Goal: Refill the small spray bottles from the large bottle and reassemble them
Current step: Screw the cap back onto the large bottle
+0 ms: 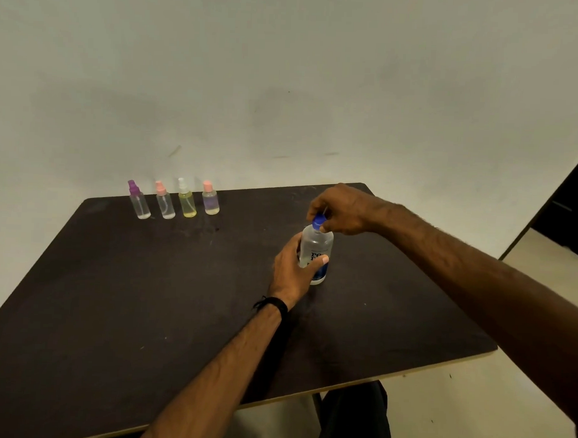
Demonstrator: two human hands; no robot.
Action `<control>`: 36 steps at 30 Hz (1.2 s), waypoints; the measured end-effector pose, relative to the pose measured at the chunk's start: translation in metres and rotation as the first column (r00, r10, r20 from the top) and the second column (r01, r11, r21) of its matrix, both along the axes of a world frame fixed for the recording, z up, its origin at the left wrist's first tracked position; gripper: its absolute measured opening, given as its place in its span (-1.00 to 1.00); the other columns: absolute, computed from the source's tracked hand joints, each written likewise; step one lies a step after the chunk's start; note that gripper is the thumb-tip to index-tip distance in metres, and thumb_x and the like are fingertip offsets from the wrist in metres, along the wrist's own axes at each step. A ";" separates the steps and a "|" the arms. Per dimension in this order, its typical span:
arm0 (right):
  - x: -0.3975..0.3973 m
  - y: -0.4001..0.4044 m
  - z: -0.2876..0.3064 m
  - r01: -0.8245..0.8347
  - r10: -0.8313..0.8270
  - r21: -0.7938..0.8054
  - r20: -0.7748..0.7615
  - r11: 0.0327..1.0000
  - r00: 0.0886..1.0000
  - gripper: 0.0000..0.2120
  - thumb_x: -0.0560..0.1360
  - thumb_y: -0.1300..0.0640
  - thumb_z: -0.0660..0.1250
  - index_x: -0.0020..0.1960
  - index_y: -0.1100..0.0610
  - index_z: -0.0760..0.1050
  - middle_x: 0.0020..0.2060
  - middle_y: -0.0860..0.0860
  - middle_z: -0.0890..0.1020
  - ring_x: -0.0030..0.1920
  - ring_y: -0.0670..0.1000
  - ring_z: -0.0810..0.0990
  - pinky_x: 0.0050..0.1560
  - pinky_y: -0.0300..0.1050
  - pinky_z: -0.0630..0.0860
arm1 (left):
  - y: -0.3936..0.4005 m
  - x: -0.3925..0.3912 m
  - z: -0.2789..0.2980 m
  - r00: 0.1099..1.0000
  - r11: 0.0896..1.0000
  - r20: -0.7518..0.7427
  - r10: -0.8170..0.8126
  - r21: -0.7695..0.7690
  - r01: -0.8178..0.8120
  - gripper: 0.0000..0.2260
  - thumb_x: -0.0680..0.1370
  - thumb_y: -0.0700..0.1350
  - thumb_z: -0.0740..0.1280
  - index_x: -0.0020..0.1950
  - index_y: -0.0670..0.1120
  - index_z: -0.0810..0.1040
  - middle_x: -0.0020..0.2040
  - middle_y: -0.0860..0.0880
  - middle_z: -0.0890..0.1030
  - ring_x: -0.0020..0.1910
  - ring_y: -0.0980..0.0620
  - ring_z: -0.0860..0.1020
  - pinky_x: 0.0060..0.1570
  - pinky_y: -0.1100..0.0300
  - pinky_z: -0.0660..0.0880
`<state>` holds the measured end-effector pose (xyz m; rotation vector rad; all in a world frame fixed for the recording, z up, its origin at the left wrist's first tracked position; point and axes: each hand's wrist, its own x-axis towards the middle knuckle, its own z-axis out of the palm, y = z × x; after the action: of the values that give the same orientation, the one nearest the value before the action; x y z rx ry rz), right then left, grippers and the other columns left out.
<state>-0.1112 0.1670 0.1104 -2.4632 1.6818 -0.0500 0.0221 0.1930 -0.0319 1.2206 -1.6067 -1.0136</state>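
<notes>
Head view has the large bottle standing right of centre on the dark matte counter. Left hand wraps its clear plastic body, thumb across the label; right hand pinches the blue cap. Looks mostly full, so probably heavyish, and thin smooth walls likely squash and slip if squeezed, so the mid-body hold seems smart. Four small spray bottles line up at upper left, clear cylinders with purple, pink and white pump tops, likely light and tippy.
</notes>
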 end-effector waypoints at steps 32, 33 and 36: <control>0.007 -0.005 -0.008 0.052 -0.054 -0.015 -0.241 0.999 0.969 -0.52 0.44 -0.21 0.41 0.15 0.13 0.49 0.00 0.04 0.56 -0.03 0.04 0.56 -0.02 -0.10 0.53 | -0.002 0.002 -0.002 1.000 0.999 0.016 0.011 -0.036 -0.010 -0.48 0.46 0.01 0.53 0.37 0.04 0.46 0.28 0.02 0.59 0.26 0.03 0.56 0.27 -0.03 0.55; 0.008 -0.005 -0.008 0.033 -0.030 0.011 -0.218 0.999 0.975 -0.56 0.45 -0.07 0.45 0.23 0.12 0.47 0.09 0.05 0.55 0.05 0.04 0.55 0.04 -0.11 0.52 | -0.002 0.001 -0.002 1.000 0.999 0.019 0.014 -0.036 -0.013 -0.49 0.46 0.00 0.53 0.36 0.03 0.46 0.27 0.02 0.59 0.25 0.04 0.56 0.27 -0.03 0.54; 0.009 -0.006 -0.006 -0.007 0.012 0.026 -0.185 1.000 0.983 -0.70 0.49 0.18 0.40 0.21 0.11 0.50 0.12 0.05 0.56 0.05 0.00 0.52 0.04 -0.15 0.47 | -0.002 0.000 -0.003 1.000 0.999 0.016 0.015 -0.037 -0.015 -0.51 0.47 -0.01 0.52 0.35 0.03 0.46 0.25 0.04 0.59 0.22 0.06 0.56 0.26 -0.02 0.55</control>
<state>-0.1026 0.1606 0.1046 -2.5259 1.7290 0.2070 0.0217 0.1914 -0.0352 1.2169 -1.6193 -0.9628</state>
